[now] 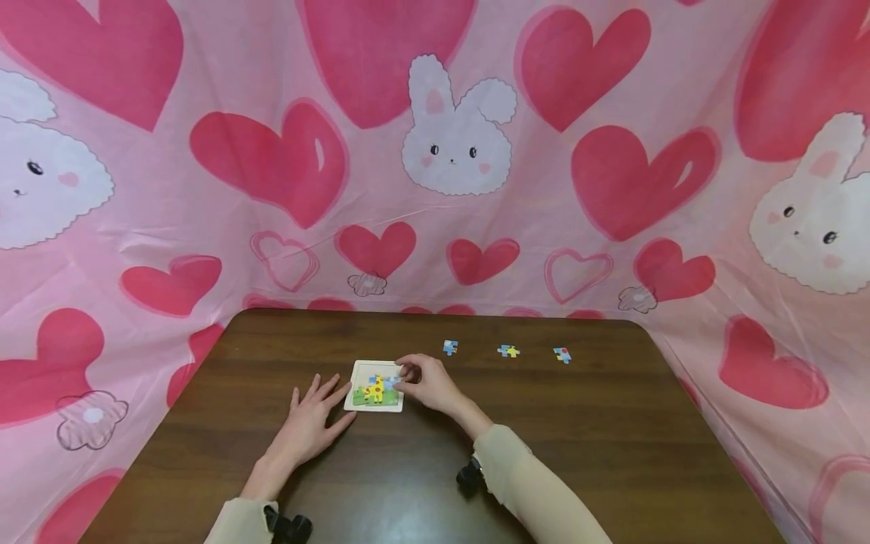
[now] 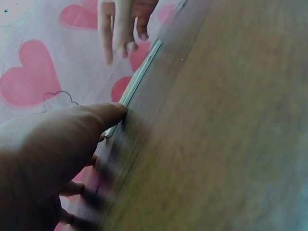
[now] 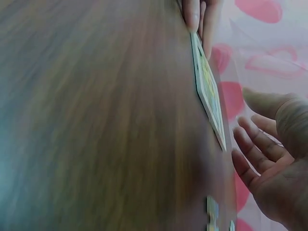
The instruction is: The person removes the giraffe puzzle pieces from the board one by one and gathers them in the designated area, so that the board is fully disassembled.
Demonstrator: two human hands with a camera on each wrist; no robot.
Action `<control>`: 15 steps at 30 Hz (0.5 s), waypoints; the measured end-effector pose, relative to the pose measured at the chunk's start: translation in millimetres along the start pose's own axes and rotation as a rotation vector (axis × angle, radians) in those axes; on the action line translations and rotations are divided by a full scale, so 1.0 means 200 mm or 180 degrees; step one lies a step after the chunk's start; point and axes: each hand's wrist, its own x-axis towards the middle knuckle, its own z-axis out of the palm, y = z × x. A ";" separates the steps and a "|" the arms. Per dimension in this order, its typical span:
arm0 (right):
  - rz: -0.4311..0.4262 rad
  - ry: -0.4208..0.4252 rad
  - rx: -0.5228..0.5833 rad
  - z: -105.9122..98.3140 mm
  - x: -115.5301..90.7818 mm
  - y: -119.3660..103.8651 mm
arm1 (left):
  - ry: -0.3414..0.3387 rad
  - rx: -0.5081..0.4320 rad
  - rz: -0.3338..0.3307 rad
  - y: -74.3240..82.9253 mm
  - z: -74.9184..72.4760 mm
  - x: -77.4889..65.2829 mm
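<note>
Your puzzle tray [image 1: 362,370] lies flat on the surface [image 1: 612,438], its giraffe picture [image 1: 374,390] only partly filled. Your right hand [image 1: 433,384] hovers by its right side, fingers loosely bent, no piece visible between them; a low brush could knock the fitted part askew. Your left hand [image 1: 307,423] has its fingers spread, touching the left edge; too light a touch could let it skid. Beyond, a wide sweep could scatter the three loose pieces [image 1: 508,351].

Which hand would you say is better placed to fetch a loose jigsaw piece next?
Probably the right hand: three loose jigsaw pieces lie nearer it, while the left hand touches the giraffe puzzle tray.
</note>
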 end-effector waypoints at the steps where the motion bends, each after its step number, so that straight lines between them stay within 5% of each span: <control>1: -0.0002 -0.0015 -0.0003 0.01 0.01 -0.01 | -0.0007 0.0003 0.0002 0.00 0.00 0.00; 15: 0.0229 -0.0280 -0.0044 0.11 0.13 -0.05 | 0.0008 -0.0002 0.0025 0.00 0.00 0.00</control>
